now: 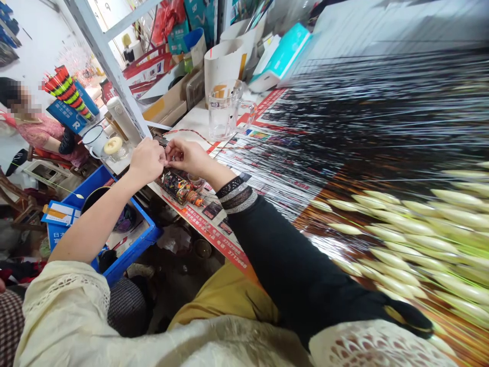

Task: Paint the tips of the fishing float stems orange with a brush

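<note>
My left hand [146, 161] and my right hand [186, 155] meet over the table's near left edge, both with fingers pinched together on something small and thin that I cannot make out. Just below them lies a small clear box of colourful beads [176, 186]. A thin red line [191, 133] runs across the table behind the hands. A broad spread of fishing floats [401, 224] with pale bodies and long thin stems lies on the table to the right, touching my black-sleeved right forearm.
A clear glass jug [225, 109] stands behind the hands, with paper cones and boxes beyond it. A white metal post [110, 66] rises at left. A blue crate [126, 239] sits on the floor below. Another person in pink sits far left [42, 132].
</note>
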The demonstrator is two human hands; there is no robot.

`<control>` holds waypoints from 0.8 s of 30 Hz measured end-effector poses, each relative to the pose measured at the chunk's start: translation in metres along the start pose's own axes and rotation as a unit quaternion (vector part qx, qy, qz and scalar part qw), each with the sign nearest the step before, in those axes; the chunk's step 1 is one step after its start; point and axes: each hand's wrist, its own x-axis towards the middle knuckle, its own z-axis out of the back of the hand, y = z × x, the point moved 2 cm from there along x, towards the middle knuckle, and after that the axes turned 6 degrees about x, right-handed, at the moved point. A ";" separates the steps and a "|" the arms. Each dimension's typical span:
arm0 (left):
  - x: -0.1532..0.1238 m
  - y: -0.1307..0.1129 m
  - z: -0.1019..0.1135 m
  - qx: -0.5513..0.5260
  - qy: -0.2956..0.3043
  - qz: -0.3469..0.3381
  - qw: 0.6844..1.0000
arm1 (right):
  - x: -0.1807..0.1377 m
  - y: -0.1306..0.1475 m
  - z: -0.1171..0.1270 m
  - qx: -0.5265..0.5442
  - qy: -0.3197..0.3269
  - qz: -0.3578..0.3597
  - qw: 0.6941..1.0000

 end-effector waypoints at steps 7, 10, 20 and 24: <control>0.002 0.005 -0.008 -0.081 0.052 0.178 0.979 | -0.002 -0.001 0.000 -0.005 0.014 0.006 1.000; 0.001 0.003 0.001 -0.071 0.075 0.145 0.984 | -0.002 -0.002 0.001 -0.001 0.008 0.001 1.000; -0.016 0.005 0.025 0.085 0.009 -0.177 0.980 | -0.001 -0.005 0.001 -0.002 0.020 0.015 1.000; -0.017 0.003 0.020 0.124 0.000 -0.242 0.962 | -0.001 -0.007 0.002 -0.002 0.010 0.028 1.000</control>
